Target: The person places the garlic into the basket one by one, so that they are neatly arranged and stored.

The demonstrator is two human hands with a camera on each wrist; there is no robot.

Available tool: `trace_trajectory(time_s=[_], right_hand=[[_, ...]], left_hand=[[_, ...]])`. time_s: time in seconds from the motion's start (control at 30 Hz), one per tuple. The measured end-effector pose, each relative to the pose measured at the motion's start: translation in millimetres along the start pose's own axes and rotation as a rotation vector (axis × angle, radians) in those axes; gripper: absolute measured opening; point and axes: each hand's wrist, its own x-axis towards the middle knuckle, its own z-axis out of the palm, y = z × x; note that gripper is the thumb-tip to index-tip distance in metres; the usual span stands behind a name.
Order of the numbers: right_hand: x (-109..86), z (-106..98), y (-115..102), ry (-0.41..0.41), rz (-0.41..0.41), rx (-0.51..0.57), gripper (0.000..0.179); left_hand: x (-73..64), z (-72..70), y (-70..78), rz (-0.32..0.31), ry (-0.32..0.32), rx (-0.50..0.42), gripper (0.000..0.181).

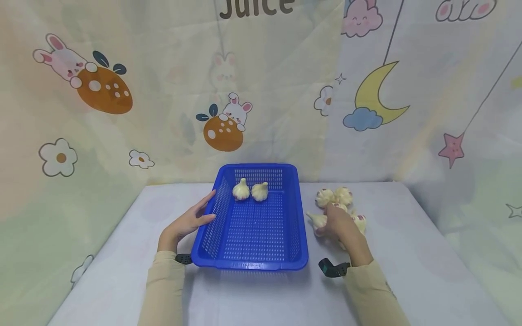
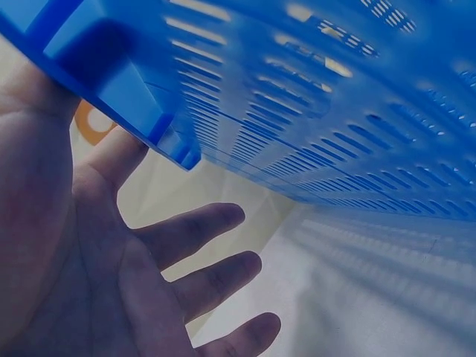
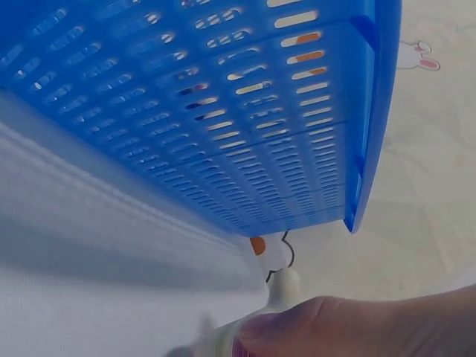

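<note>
A blue plastic basket (image 1: 254,265) stands on the table with two garlic bulbs near its far end, one bulb (image 1: 241,190) beside the other (image 1: 259,192). My left hand (image 1: 183,226) touches the basket's left rim, its fingers mostly straight and spread, as the left wrist view shows (image 2: 111,245). To the right of the basket, my right hand (image 1: 340,224) grips a garlic bulb (image 1: 317,220) whose stem points left. In the right wrist view the thumb (image 3: 320,327) presses on this bulb (image 3: 284,290). More garlic bulbs (image 1: 325,198) lie around that hand, some partly hidden by it.
A white-covered table (image 1: 253,299) carries everything. Behind it hangs a printed cloth (image 1: 171,113) with rabbits, flowers and a moon, close to the basket's far end. Dark wrist devices (image 1: 334,268) sit at both sleeves.
</note>
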Motion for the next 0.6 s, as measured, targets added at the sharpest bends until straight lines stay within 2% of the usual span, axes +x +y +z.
trace_trajectory(time_s=[0.13, 0.33, 0.6], right_hand=[[0.9, 0.3, 0.9, 0.018, -0.008, 0.014, 0.058], [2.2, -1.0, 1.2, 0.036, -0.059, -0.021, 0.075], [4.0, -1.9, 2.7, 0.039, -0.067, 0.009, 0.069]], left_hand=[[0.1, -0.3, -0.3, 0.001, 0.004, -0.001, 0.075], [1.0, -1.4, -1.9, 0.013, 0.006, 0.000, 0.074], [-0.6, -1.2, -1.5, 0.046, -0.016, 0.012, 0.076]])
